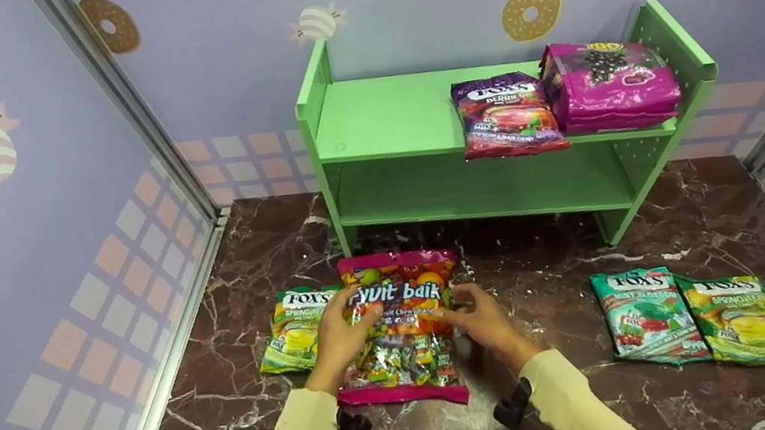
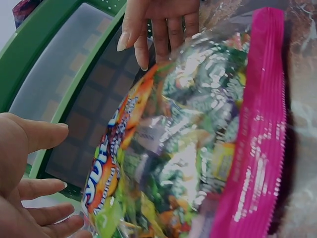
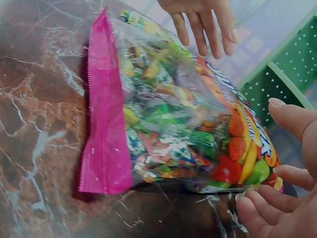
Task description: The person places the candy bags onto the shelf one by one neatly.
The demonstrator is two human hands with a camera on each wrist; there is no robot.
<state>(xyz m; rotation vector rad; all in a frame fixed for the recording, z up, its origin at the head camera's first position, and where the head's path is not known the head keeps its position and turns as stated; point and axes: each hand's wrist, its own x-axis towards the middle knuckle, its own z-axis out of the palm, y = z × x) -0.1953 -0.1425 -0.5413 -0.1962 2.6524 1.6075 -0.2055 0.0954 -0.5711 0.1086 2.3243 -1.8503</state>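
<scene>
A large bag of fruit chewy candy (image 1: 403, 352) with pink sealed ends lies on the dark marble surface, its clear lower part full of wrapped sweets. At its left side is my left hand (image 1: 340, 335), the thumb reaching over the bag's front and fingers spread. My right hand (image 1: 483, 320) flanks the other side with relaxed fingers; in the right wrist view its fingertips (image 3: 241, 196) are right at the bag's edge. Neither hand is closed round the bag. Partly hidden behind the left hand lies a yellow-green Fox's candy bag (image 1: 292, 335).
A green two-tier shelf (image 1: 390, 115) stands behind, against the wall. On its top are a purple Fox's berries bag (image 1: 508, 116) and a magenta pack (image 1: 610, 90). To the right lie a teal Fox's mint bag (image 1: 648, 319) and another yellow-green Fox's bag (image 1: 743, 320).
</scene>
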